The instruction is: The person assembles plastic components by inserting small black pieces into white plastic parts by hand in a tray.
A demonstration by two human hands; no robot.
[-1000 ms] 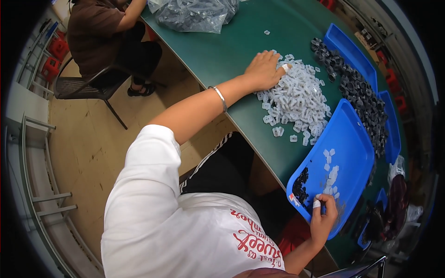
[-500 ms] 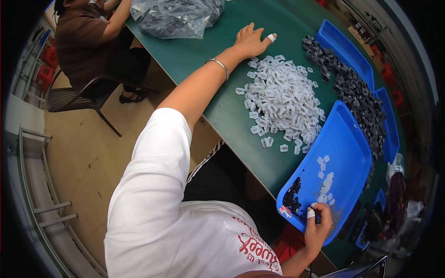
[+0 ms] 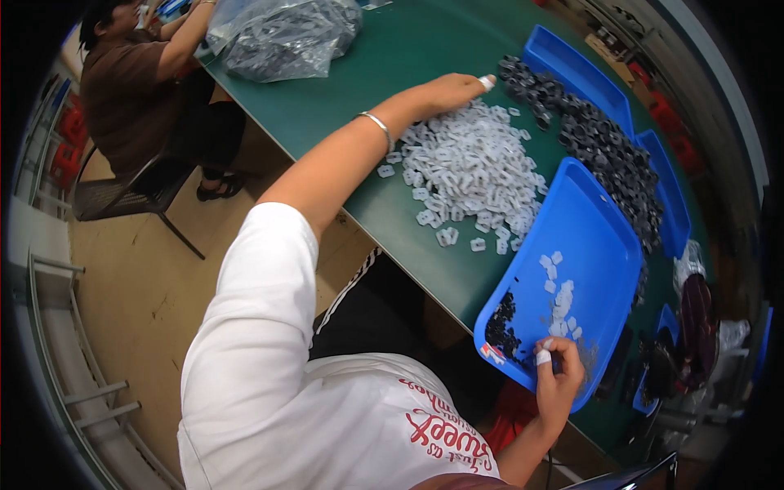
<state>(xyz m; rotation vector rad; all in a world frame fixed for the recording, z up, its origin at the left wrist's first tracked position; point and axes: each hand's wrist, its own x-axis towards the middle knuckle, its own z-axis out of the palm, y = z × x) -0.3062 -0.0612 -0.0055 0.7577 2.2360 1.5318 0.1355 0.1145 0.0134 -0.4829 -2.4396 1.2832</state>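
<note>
My left hand (image 3: 453, 91) reaches to the far side of a heap of small whitish plastic pieces (image 3: 469, 163) on the green table. It is bent down at the heap's edge; white tape wraps the thumb, and most fingers are hidden. Over the near end of a blue tray (image 3: 600, 237), my right hand (image 3: 559, 377) is closed, with thumb and forefinger pinched together. Whatever they pinch is too small to make out. Inside the tray lie tiny black parts (image 3: 502, 322) and a few loose white pieces (image 3: 562, 302), close to that hand.
A long heap of black ring-like parts (image 3: 608, 151) lies beyond the tray, with blue trays (image 3: 576, 72) behind it. Far left on the table sits a clear plastic bag of grey parts (image 3: 286, 41). A co-worker in brown (image 3: 122, 98) sits past the table's edge.
The left hand's fingers, spread before, have bent down at the far side of the white heap. My right hand keeps its pinch over the tray. The whole view has shifted slightly.
</note>
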